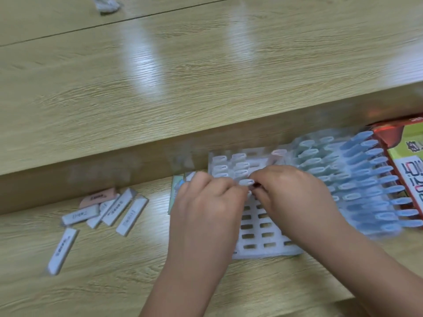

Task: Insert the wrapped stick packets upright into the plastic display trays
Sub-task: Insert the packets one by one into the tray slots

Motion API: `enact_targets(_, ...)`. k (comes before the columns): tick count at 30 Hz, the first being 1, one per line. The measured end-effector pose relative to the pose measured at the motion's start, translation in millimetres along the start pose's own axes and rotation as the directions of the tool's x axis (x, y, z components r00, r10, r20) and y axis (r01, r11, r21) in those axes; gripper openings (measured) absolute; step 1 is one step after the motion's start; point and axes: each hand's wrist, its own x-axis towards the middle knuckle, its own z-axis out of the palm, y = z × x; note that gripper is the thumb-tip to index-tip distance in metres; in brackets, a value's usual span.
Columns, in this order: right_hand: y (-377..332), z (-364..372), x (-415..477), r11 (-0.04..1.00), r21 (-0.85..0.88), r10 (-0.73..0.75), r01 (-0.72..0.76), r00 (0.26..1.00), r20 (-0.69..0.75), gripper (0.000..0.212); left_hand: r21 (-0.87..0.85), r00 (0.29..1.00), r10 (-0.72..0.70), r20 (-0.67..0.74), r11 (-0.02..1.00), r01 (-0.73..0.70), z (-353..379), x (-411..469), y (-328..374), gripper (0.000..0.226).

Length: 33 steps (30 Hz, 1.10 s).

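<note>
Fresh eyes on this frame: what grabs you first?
The left hand and right hand meet mid-frame, pinching a white packet over the white tray, whose near slots are empty. To their right, rows of blue packets stand upright beside a printed box at the frame edge. Loose packets lie scattered on the table at left.

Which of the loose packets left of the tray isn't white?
The pink packet, at the pile's far end, nearest the raised wooden ledge. The other loose packets are all white.
</note>
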Motion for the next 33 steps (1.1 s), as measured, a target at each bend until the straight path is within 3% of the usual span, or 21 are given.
enact_targets(2,0.0,-2.5,-3.1,1.000,0.004,0.001,-0.001,1.000,0.000,0.004,0.067,1.000,0.027,0.001,0.997,-0.027,-2.8,-3.3,2.5,0.016)
enact_targets(3,-0.3,-5.1,-6.1,0.999,0.029,0.018,-0.016,0.999,-0.050,0.010,0.080,0.999,0.047,-0.002,0.996,-0.046,-4.1,-5.4,2.6,0.020)
enact_targets(6,-11.2,-17.5,-19.9,0.981,0.174,0.121,-0.088,0.975,-0.185,0.018,-0.014,1.000,0.007,-0.027,1.000,-0.007,-10.5,-20.4,-5.6,0.031)
enact_targets(8,-35.9,-24.3,-28.3,0.957,0.284,0.119,-0.054,0.970,-0.214,0.015,-0.100,0.984,-0.144,-0.101,0.986,0.134,-16.7,-38.9,-24.9,0.030)
enact_targets(11,-94.3,-15.6,-34.2,0.944,0.321,-0.025,0.081,0.984,-0.174,0.017,-0.082,0.887,-0.410,-0.211,0.912,0.402,-23.3,-72.1,-72.0,0.024)
enact_targets(15,-160.5,27.1,-17.8,0.949,0.259,-0.184,0.180,0.983,-0.011,0.020,0.020,0.761,-0.623,-0.182,0.771,0.636,-26.1,-97.2,-130.1,0.028)
enact_targets(18,-184.3,60.3,8.6,0.959,0.130,-0.259,0.251,0.965,0.043,0.040,0.002,0.782,-0.609,-0.134,0.789,0.615,-22.0,-100.7,-152.2,0.028)
enact_targets(21,-191.0,75.7,26.1,0.942,0.087,-0.331,0.324,0.939,0.092,0.038,-0.027,0.818,-0.559,-0.133,0.827,0.561,-17.9,-98.3,-160.7,0.025)
enact_targets(26,-184.0,75.6,32.9,0.952,-0.093,-0.278,0.291,0.952,0.132,0.032,-0.009,0.829,-0.553,-0.078,0.832,0.554,-23.7,-99.0,-162.9,0.017)
enact_targets(29,-178.0,69.5,35.6,0.936,-0.044,-0.340,0.348,0.931,0.137,0.020,-0.023,0.822,-0.570,-0.002,0.821,0.570,-35.7,-95.6,-165.6,0.017)
enact_targets(33,-174.2,47.0,34.9,0.947,0.128,-0.317,0.296,0.925,0.211,0.022,-0.066,0.820,-0.572,0.034,0.817,0.573,-43.4,-89.1,-164.1,0.015)
